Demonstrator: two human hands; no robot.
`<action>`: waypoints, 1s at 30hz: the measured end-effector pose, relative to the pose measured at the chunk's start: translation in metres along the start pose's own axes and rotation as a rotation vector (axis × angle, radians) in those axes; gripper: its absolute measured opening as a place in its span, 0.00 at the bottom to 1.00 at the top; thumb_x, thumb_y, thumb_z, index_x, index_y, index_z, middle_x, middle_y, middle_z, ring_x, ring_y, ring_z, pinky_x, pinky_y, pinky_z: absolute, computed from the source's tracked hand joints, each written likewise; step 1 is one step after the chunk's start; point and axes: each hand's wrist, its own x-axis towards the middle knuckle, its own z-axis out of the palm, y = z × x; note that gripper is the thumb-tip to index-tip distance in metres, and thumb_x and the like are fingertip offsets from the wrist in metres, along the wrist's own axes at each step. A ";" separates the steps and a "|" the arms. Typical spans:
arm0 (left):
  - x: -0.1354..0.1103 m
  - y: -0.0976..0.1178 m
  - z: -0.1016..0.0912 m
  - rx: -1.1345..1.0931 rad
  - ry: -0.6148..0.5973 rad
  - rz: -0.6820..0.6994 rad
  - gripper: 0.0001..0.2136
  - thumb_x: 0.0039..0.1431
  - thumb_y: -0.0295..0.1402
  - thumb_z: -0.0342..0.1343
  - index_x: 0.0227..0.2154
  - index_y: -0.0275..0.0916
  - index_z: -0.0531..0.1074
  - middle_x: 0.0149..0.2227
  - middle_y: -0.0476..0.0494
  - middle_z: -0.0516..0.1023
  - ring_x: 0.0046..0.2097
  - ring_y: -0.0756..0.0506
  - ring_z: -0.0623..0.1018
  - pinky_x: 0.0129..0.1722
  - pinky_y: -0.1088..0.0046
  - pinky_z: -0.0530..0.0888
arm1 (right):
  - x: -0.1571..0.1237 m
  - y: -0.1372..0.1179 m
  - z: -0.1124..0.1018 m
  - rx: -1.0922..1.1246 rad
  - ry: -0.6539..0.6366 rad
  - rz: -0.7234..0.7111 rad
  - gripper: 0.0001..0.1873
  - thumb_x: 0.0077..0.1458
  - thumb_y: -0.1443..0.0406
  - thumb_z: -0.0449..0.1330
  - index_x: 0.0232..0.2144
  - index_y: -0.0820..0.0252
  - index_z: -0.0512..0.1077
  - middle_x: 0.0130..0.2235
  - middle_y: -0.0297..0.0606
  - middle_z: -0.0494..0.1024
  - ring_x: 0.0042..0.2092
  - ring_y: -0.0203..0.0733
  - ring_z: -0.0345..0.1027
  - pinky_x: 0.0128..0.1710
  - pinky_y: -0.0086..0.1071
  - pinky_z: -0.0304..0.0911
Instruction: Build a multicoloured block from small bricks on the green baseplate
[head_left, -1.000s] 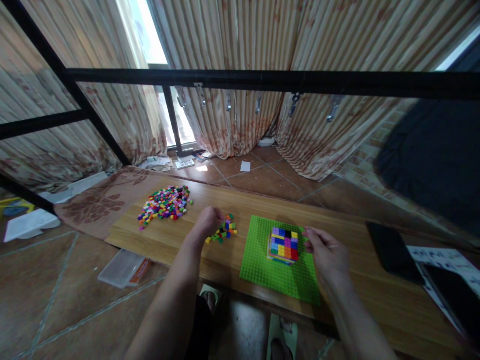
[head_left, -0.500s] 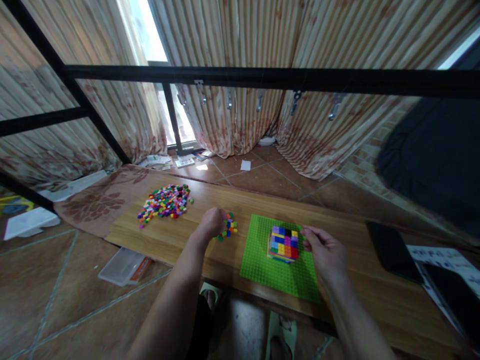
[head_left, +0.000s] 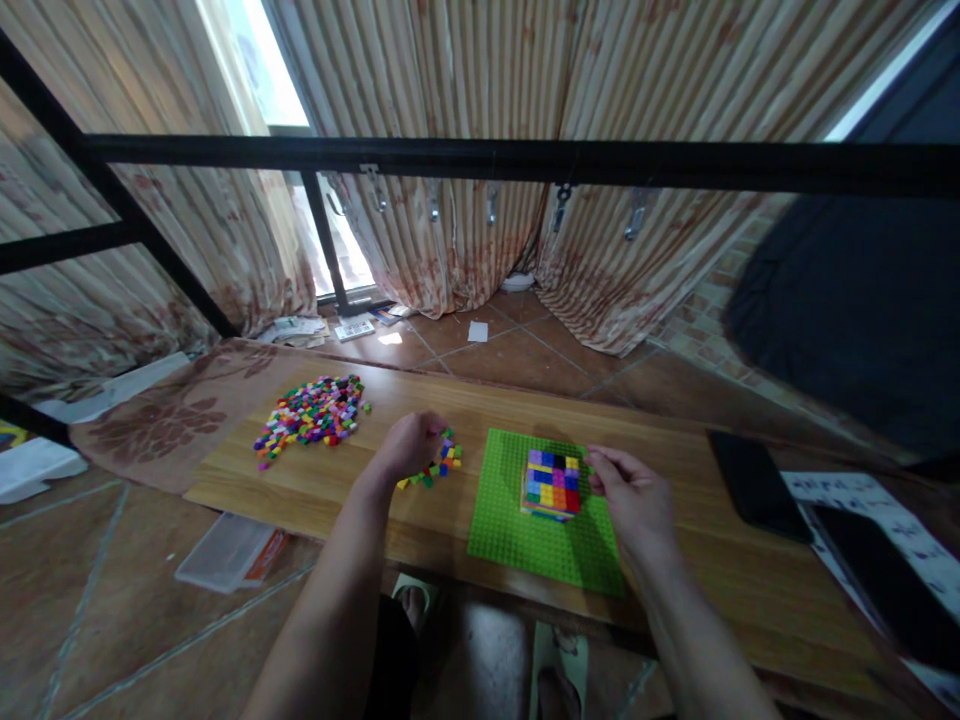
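Observation:
My left hand [head_left: 412,443] hangs over a small group of toy bricks [head_left: 444,463], partly covering it. Its fingers are curled together, and what they hold, if anything, is hidden. A multicoloured block of toy bricks [head_left: 552,485] stands on the green baseplate [head_left: 495,520]. At that block's right side is my right hand [head_left: 634,495], thumb and forefinger pinched together near its upper right corner. Whatever sits between these fingertips is too small to make out.
A large heap of loose bricks [head_left: 315,410] lies on the wooden table [head_left: 457,400] at left. To the right are a black phone [head_left: 754,485], a printed sheet [head_left: 832,495] and another dark device [head_left: 885,580]. A clear plastic box [head_left: 221,552] is on the floor.
The view has shifted, so things appear further left. My left hand has drawn a little to the left off the small brick group, showing more of it. My right hand stays beside the block.

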 end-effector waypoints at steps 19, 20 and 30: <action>-0.048 0.101 0.034 -0.257 0.126 0.744 0.10 0.56 0.23 0.56 0.40 0.40 0.74 0.36 0.47 0.76 0.38 0.51 0.76 0.40 0.75 0.73 | -0.048 -0.050 0.030 0.313 -0.252 -0.132 0.12 0.46 0.57 0.65 0.31 0.58 0.77 0.24 0.30 0.74 0.25 0.31 0.64 0.25 0.26 0.62; -0.048 0.101 0.036 -0.256 0.115 0.753 0.10 0.56 0.23 0.56 0.40 0.40 0.75 0.35 0.47 0.77 0.38 0.51 0.76 0.40 0.75 0.73 | -0.047 -0.050 0.030 0.329 -0.266 -0.116 0.12 0.46 0.57 0.66 0.30 0.58 0.77 0.23 0.30 0.73 0.24 0.31 0.63 0.24 0.26 0.61; -0.048 0.087 0.025 -0.335 0.065 0.656 0.07 0.55 0.27 0.58 0.37 0.39 0.77 0.35 0.45 0.79 0.39 0.49 0.77 0.41 0.74 0.73 | -0.040 -0.047 0.022 0.198 -0.369 -0.150 0.10 0.48 0.58 0.64 0.29 0.58 0.77 0.24 0.31 0.75 0.24 0.33 0.64 0.25 0.28 0.60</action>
